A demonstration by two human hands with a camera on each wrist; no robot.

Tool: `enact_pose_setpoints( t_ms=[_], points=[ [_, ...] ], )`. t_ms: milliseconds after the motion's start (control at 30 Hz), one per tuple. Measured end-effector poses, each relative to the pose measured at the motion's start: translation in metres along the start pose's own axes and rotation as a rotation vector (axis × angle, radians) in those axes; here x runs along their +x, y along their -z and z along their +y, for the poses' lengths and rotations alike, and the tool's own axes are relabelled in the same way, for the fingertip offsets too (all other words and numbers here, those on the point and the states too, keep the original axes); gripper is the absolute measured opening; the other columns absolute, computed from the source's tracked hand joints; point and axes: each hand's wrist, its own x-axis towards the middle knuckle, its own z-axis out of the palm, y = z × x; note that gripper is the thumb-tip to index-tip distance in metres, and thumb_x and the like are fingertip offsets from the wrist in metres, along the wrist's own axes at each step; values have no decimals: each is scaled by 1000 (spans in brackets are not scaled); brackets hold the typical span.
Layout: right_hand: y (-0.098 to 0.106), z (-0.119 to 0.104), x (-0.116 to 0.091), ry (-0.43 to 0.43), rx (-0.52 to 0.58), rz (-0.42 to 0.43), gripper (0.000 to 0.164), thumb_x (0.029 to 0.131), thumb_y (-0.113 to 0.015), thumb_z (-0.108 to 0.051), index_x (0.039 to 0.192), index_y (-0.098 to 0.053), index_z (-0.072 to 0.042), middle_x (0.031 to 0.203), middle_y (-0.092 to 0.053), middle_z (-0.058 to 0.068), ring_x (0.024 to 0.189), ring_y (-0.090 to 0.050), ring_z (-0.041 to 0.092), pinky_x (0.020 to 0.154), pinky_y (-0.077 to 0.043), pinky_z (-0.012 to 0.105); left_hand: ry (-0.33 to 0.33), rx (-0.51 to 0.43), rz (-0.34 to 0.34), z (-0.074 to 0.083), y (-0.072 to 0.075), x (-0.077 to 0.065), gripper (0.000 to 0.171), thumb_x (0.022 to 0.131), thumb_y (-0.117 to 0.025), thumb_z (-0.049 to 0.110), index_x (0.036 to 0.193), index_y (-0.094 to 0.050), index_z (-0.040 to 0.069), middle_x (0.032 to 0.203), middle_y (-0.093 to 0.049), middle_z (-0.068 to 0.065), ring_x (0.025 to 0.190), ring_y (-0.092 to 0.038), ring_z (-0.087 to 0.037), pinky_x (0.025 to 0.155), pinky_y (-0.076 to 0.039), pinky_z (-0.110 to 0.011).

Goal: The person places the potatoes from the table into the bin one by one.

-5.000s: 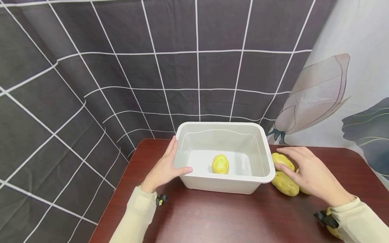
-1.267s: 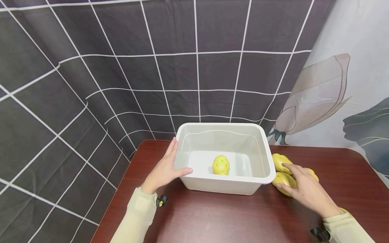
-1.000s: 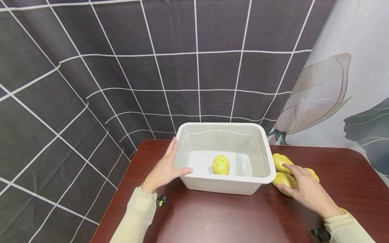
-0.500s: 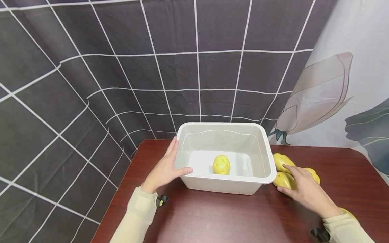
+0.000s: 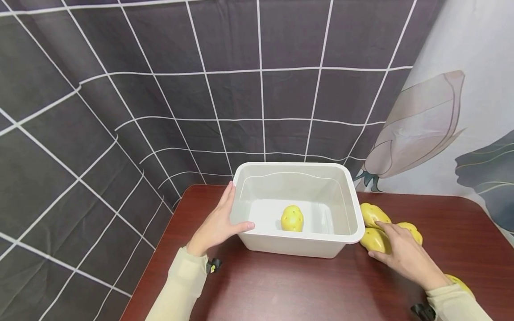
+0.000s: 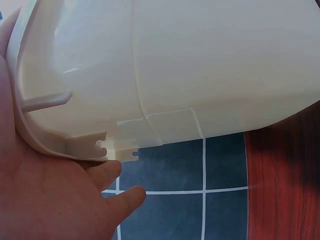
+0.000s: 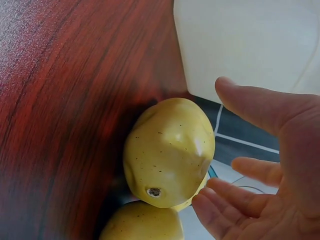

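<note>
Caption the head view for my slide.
Left hand touching a pale bin with one yellow potato inside; right hand beside more potatoes on the reddish table.

Dark-speckled yellow potato (image 7: 170, 152), off-white tub (image 5: 297, 246)

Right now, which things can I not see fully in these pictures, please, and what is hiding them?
Head view: the potato at the lower right, mostly hidden by the right sleeve.
Head view: the potato behind the right hand, partly hidden by that right hand.
Right wrist view: the potato at the bottom, cut off by the lower edge.
Left wrist view: the bin, cut off by the top edge.
</note>
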Motion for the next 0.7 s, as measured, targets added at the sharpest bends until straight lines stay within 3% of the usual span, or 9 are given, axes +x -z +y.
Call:
enact_pose_setpoints(
  t_ms=[433,700],
  points=[
    [-5,6,-1,7,-38,3,84,69,-91,-26,133,-51,12,124,-55,37,108,-50,56,88,-41,69,8,-3,-1,1,0,0,119,81,-76,62,162,-6,10,169,3,6,152,-17,-21,116,-31,-48],
    [-8,6,-1,-20,-94,-39,85,67,-92,-25,131,-50,13,117,-55,39,104,-52,56,85,-44,67,7,-2,-2,0,-1,1,119,80,-75,63,162,-6,11,168,3,7,152,-16,-21,116,-30,-49]
  ],
)
